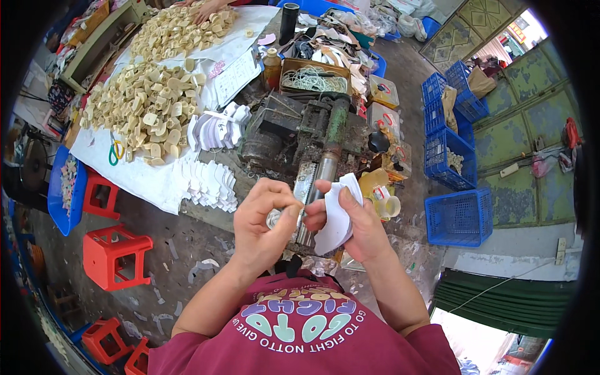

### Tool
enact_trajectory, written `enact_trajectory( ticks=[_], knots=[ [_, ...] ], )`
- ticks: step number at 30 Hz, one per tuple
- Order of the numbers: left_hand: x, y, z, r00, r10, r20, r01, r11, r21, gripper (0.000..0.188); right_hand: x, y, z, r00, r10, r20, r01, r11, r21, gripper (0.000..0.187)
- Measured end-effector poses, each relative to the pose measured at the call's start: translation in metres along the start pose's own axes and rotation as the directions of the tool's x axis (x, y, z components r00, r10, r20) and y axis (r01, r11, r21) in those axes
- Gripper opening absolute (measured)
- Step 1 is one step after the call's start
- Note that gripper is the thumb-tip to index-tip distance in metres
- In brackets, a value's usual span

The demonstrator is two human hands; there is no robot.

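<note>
My right hand [367,232] grips a thin stack of white curved cut-out pieces [336,219], thumb on the near face and fingers behind. To its left, my left hand [262,222] is closed, with thumb and forefinger pinched together close to the stack. Something small and whitish shows inside its curled fingers; I cannot make out what it is. Both hands are over the front of a dark, greasy machine [275,134] with a shiny metal roller [326,169]. More white cut-outs lie in an overlapping row [209,184] and a second bunch [219,128] to the left.
A large heap of beige moulded pieces [147,103] covers the white sheet at left, and another person's hand [209,7] reaches into its far end. Red stools [117,257] stand left on the littered floor. Blue crates [459,219] are at right. An open box of pale cord [314,78] sits behind the machine.
</note>
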State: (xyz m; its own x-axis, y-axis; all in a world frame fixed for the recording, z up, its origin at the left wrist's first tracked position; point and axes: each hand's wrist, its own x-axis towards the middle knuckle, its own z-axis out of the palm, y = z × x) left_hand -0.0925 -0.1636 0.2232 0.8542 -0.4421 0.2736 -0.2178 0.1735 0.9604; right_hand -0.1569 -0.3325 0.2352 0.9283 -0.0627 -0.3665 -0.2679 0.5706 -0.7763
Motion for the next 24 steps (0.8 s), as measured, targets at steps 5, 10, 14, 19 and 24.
enact_trajectory(
  ticks=[5, 10, 14, 19, 24],
  knots=[
    [0.001, 0.018, 0.004, 0.861, -0.466, 0.203, 0.508, 0.802, -0.314, 0.012, -0.002, 0.007, 0.002, 0.979, -0.124, 0.164, 0.163, 0.955, -0.248, 0.059],
    [-0.002, 0.027, 0.005, 0.895, -0.411, 0.174, 0.443, 0.866, -0.231, 0.014, -0.003, 0.002, 0.012, 0.957, -0.121, 0.263, 0.203, 0.928, -0.313, 0.062],
    [0.002, 0.034, -0.002, 0.9, -0.394, 0.186, 0.398, 0.917, 0.015, 0.011, -0.002, -0.002, 0.01, 0.928, -0.111, 0.355, 0.268, 0.863, -0.429, 0.066],
    [0.006, 0.035, -0.003, 0.908, -0.376, 0.186, 0.372, 0.926, 0.056, 0.006, -0.002, -0.007, 0.014, 0.924, -0.069, 0.375, 0.239, 0.871, -0.429, 0.066],
    [0.004, 0.006, 0.011, 0.968, -0.238, 0.079, 0.251, 0.902, -0.352, 0.003, -0.001, 0.0, 0.011, 0.973, -0.106, 0.207, 0.163, 0.946, -0.281, 0.053]
  ],
)
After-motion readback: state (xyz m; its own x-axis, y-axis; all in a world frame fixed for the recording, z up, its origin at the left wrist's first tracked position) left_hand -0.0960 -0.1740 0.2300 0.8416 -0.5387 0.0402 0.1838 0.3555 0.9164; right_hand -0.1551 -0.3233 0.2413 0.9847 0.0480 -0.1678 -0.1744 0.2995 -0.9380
